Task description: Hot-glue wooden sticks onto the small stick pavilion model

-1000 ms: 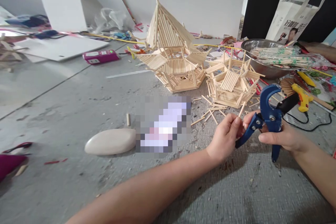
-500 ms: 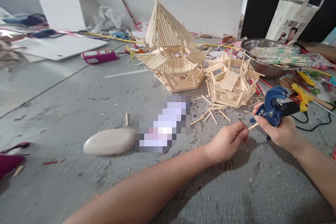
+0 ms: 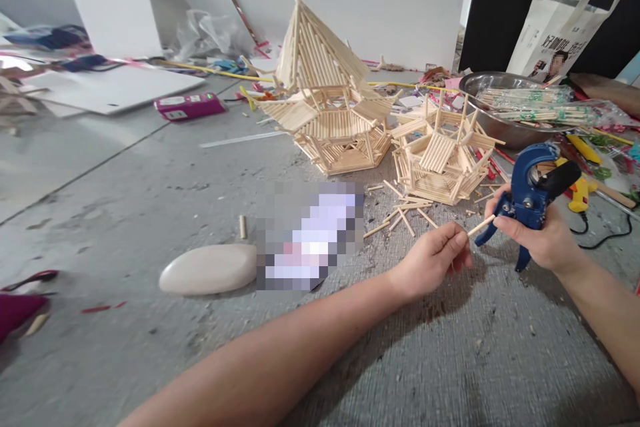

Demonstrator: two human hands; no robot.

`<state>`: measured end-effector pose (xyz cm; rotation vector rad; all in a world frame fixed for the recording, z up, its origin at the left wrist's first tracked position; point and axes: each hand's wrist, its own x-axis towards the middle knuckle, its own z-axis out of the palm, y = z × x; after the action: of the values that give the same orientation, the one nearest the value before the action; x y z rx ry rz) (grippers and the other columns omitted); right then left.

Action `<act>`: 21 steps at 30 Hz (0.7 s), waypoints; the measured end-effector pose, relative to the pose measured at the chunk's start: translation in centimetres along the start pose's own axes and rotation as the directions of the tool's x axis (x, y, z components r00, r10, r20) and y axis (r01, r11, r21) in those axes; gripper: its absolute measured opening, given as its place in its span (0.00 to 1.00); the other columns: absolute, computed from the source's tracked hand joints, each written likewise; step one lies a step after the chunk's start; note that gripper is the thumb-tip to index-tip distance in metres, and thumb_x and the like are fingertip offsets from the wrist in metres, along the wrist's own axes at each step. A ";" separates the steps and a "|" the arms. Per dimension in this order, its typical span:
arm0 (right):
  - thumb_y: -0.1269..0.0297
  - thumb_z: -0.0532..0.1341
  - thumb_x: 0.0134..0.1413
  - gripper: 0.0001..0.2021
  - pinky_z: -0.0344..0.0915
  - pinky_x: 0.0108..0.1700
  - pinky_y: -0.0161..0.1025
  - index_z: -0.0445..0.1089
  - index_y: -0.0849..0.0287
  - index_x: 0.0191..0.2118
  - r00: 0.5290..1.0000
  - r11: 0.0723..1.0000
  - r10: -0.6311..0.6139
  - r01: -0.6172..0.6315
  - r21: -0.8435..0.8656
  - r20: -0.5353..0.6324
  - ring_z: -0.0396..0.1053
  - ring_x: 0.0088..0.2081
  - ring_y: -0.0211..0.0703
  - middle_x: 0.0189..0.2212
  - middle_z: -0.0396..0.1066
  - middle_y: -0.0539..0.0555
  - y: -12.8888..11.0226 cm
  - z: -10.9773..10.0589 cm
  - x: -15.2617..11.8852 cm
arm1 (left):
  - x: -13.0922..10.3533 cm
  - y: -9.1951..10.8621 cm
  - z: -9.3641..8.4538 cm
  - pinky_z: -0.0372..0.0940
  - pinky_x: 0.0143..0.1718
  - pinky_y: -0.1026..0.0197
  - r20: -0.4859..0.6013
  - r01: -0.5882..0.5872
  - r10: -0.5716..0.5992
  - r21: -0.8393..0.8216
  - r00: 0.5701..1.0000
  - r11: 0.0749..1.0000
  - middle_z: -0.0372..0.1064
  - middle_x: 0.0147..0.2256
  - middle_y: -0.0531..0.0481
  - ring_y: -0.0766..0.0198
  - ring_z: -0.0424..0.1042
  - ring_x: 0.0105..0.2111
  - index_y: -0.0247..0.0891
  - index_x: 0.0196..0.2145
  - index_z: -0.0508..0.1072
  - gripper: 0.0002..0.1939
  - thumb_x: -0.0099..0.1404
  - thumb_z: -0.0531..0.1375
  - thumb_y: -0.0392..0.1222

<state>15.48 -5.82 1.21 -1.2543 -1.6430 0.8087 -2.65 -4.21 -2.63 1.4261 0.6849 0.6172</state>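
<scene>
My left hand (image 3: 437, 257) pinches one end of a short wooden stick (image 3: 481, 225) between thumb and fingers. The stick slants up to the right, and its far end meets the thumb of my right hand (image 3: 545, 240). That hand is closed around a blue pipe cutter (image 3: 525, 197) with a curved jaw and a black part at its right side. Loose cut sticks (image 3: 400, 213) lie scattered on the floor beyond my left hand. Behind them stands a small six-sided stick structure (image 3: 443, 160), beside a larger one (image 3: 335, 133).
A pointed stick roof (image 3: 320, 47) stands at the back. To the right are a metal bowl (image 3: 520, 130) of packaged sticks, a yellow glue gun (image 3: 580, 193) and a tote bag (image 3: 555, 27). A pale rounded object (image 3: 207, 270) lies left of a blurred-out phone-like shape (image 3: 320, 233).
The cutter has turned and risen a little in my right hand, with its handles now further apart. My left hand has shifted slightly left, and more of the stick shows between the hands.
</scene>
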 end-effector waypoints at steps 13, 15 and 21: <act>0.61 0.57 0.51 0.05 0.65 0.35 0.41 0.64 0.55 0.34 0.998 0.965 0.053 -0.046 -0.258 0.023 0.67 0.31 0.43 0.29 0.69 0.52 -0.2 1.4 -1.0 | 0.1 0.0 0.0 0.59 0.24 0.66 -0.144 -0.072 0.087 0.105 0.986 0.992 0.64 0.23 0.54 0.71 0.60 0.21 0.36 0.28 0.64 0.10 0.62 0.53 0.45; 0.62 0.57 0.51 0.05 0.64 0.36 0.42 0.63 0.54 0.35 1.000 0.949 0.026 -0.020 -0.314 0.013 0.67 0.33 0.44 0.31 0.69 0.52 -0.2 0.7 -0.9 | 0.1 0.1 -0.3 0.58 0.25 0.65 -0.235 -0.113 0.155 0.180 0.960 0.977 0.64 0.22 0.53 0.71 0.60 0.22 0.37 0.27 0.66 0.10 0.61 0.53 0.45; 0.66 0.57 0.46 0.14 0.63 0.38 0.45 0.60 0.55 0.43 0.998 0.805 -0.013 -0.025 -0.593 -0.060 0.67 0.36 0.48 0.35 0.69 0.55 0.0 -0.9 0.1 | 0.4 0.3 -1.5 0.60 0.26 0.65 -0.412 -0.179 0.288 0.282 0.865 0.943 0.64 0.21 0.54 0.70 0.61 0.23 0.37 0.30 0.72 0.10 0.60 0.55 0.45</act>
<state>16.31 -5.72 1.65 -1.6904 -1.9171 0.2380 -3.47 -2.94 -2.35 1.6179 0.9802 1.1126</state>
